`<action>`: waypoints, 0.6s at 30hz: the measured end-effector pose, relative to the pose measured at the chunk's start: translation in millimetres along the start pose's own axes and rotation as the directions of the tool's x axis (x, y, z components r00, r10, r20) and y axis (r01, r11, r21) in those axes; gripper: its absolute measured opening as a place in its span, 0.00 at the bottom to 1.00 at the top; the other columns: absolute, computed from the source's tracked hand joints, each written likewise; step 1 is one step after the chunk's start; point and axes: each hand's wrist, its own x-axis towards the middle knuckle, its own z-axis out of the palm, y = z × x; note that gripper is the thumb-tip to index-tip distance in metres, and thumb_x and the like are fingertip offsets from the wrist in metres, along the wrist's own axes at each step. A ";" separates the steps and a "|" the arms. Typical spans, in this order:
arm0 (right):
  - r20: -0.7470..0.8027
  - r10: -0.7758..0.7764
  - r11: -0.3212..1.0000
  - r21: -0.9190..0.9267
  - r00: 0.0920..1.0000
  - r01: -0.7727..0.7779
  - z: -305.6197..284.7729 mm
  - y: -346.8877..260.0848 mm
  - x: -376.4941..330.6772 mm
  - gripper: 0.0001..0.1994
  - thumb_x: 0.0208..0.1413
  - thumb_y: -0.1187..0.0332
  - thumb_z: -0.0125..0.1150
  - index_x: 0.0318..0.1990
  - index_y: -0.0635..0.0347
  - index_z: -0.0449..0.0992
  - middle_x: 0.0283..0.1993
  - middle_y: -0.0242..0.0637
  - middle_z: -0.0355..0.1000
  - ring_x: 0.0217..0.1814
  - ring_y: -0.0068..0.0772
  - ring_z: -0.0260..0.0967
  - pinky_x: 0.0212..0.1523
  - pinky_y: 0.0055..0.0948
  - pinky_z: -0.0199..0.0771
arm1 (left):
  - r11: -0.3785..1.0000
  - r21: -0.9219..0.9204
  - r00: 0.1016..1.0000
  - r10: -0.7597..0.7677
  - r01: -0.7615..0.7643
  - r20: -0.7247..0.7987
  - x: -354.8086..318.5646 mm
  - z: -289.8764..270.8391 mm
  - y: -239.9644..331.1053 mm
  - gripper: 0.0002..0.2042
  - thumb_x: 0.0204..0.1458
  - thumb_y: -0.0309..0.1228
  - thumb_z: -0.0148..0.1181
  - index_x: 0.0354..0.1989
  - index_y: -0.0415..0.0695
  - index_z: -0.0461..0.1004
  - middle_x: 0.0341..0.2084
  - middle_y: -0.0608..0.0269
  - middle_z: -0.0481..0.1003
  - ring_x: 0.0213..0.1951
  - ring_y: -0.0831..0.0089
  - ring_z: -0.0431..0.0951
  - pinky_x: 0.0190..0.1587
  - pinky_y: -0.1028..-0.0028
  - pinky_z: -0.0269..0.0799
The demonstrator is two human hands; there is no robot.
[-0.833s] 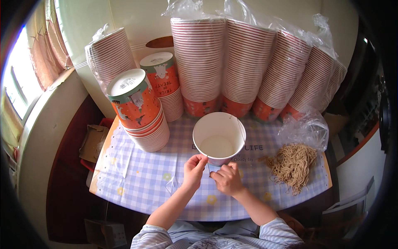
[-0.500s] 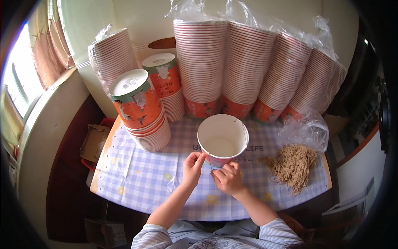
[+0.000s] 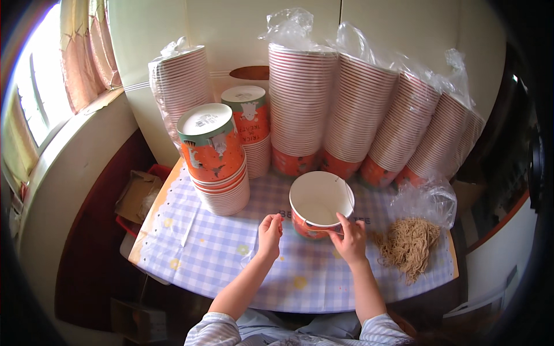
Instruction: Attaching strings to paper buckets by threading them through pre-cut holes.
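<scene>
Just in front of me stands a round paper bucket (image 3: 322,199), open side up, white inside with a coloured printed outside. A thin cord (image 3: 323,232) runs along its front below the rim to my right hand (image 3: 350,239). That hand is at the front right of the rim, thumb and fingers closed on the cord, index finger by the rim. My left hand (image 3: 269,235) hovers left of the bucket, apart from it, fingers curled together; whether anything is in them is hidden. More cord crosses the back right of the rim.
A heap of tan cords (image 3: 410,245) lies right of the bucket beside a crumpled clear bag (image 3: 427,205). Tall bagged bucket stacks (image 3: 300,109) line the table's back. Upside-down orange buckets (image 3: 212,153) are stacked at left. A checked cloth (image 3: 231,271) covers the table.
My hands have parted: the left drew back from the bucket's front, while the right moved to its right side with the cord. The view has shifted slightly.
</scene>
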 end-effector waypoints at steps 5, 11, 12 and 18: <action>-0.037 0.023 0.998 0.055 0.999 -0.021 -3.2 13.6 1.7 0.06 0.45 0.74 0.56 0.33 0.55 0.71 0.23 0.31 0.66 0.26 0.35 0.63 0.32 0.32 0.60 | 1.000 -0.028 1.000 -0.008 0.008 -0.010 2.8 -1.7 1.6 0.07 0.52 0.33 0.53 0.24 0.48 0.67 0.16 0.76 0.63 0.19 0.88 0.59 0.20 0.86 0.54; 0.106 0.546 0.519 0.736 0.831 -0.435 -1.1 22.0 15.4 0.07 0.58 0.66 0.47 0.35 0.60 0.69 0.24 0.27 0.65 0.26 0.19 0.64 0.25 0.21 0.62 | 0.997 -0.062 0.985 0.027 -0.038 -0.173 17.3 -10.9 11.3 0.05 0.51 0.32 0.52 0.25 0.48 0.68 0.18 0.76 0.64 0.21 0.86 0.62 0.23 0.84 0.56; 0.229 0.652 0.198 0.868 0.723 -0.455 5.5 20.7 22.0 0.09 0.58 0.64 0.47 0.38 0.60 0.69 0.27 0.25 0.67 0.26 0.16 0.64 0.25 0.17 0.64 | 0.998 0.002 0.988 0.056 -0.056 -0.142 20.8 -17.7 12.2 0.06 0.51 0.34 0.51 0.31 0.46 0.69 0.23 0.74 0.68 0.28 0.84 0.66 0.28 0.80 0.60; 0.655 0.432 -0.258 0.749 0.620 -0.610 21.0 -10.5 47.0 0.12 0.57 0.63 0.47 0.42 0.59 0.71 0.38 0.34 0.71 0.37 0.22 0.68 0.38 0.25 0.70 | 0.996 0.005 0.994 0.084 -0.085 0.066 37.8 -37.0 13.3 0.21 0.53 0.41 0.46 0.52 0.43 0.62 0.46 0.60 0.67 0.48 0.71 0.66 0.51 0.69 0.58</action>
